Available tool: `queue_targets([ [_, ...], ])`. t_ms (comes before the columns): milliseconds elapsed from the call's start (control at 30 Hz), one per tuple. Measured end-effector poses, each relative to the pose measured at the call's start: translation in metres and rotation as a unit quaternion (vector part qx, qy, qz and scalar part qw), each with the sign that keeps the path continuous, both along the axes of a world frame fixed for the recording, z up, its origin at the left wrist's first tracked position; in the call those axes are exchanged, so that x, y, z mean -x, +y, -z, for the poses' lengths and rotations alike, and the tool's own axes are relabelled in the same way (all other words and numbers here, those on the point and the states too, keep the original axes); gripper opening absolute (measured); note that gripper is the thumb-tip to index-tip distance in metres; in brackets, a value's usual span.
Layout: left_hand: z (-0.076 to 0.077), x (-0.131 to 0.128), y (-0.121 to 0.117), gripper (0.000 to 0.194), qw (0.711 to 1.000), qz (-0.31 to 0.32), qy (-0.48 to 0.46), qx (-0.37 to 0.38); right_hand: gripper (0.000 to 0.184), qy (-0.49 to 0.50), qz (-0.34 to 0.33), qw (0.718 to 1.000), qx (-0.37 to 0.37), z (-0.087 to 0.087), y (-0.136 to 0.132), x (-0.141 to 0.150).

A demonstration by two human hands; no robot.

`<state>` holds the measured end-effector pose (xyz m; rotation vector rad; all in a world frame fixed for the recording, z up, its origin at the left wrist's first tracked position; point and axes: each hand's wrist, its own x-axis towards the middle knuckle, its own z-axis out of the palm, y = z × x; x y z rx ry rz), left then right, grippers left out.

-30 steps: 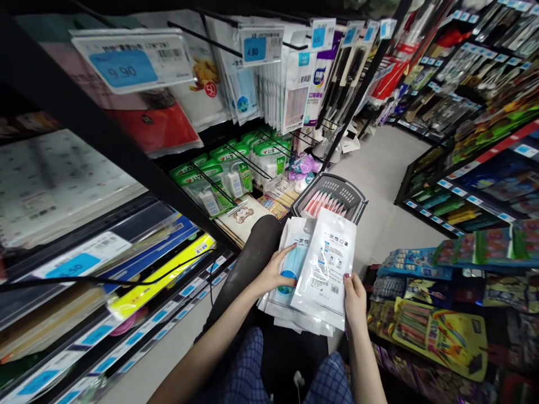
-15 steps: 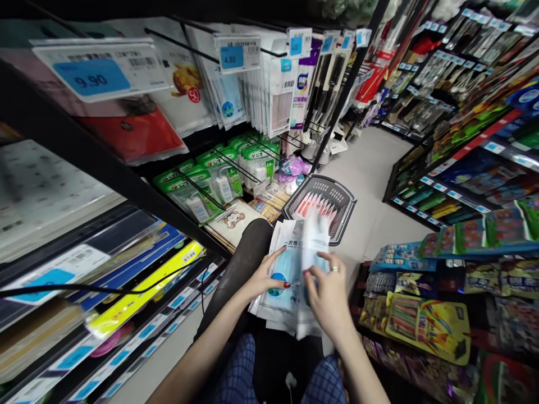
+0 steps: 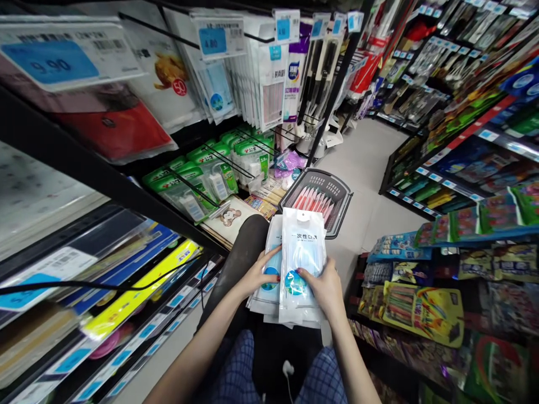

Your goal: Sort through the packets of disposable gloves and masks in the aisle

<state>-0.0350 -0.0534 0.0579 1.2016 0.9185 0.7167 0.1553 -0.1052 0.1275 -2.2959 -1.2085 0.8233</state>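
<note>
A stack of white packets of blue face masks (image 3: 290, 303) rests on my lap over my dark knee (image 3: 246, 247). My right hand (image 3: 324, 289) grips the top mask packet (image 3: 302, 252) at its lower right, face side up, thumb pressed on its front. My left hand (image 3: 256, 275) holds the stack from the left, fingers curled over a packet's edge. Both hands are closed on the packets.
A dark shopping basket (image 3: 337, 216) with red-and-white packs sits on the floor ahead. Hanging racks of packets and price tags (image 3: 219, 39) fill the left shelving. Green packs (image 3: 202, 179) hang lower. Colourful goods (image 3: 425, 306) line the right shelves. The grey aisle floor (image 3: 370, 163) runs ahead.
My right hand turned the top packet over from its printed back to its front and laid it on the stack. The view drifted slightly right.
</note>
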Motion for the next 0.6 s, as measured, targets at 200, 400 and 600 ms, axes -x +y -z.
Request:
queue_targets([
  [200,0.0015,0.0015,-0.0013,0.073,1.000,0.008,0.011,0.004,0.069,-0.003,-0.003,1.000,-0.010,-0.0027,0.0008,0.0054],
  [400,0.0008,0.0003,0.0003,0.074,1.000,0.013,0.022,-0.004,0.068,-0.013,-0.006,1.000,-0.011,-0.0028,-0.0006,0.0047],
  [600,-0.0026,-0.0038,-0.0018,0.072,0.998,0.001,0.042,-0.040,0.065,0.008,0.024,0.998,-0.052,0.0000,-0.0030,-0.0010],
])
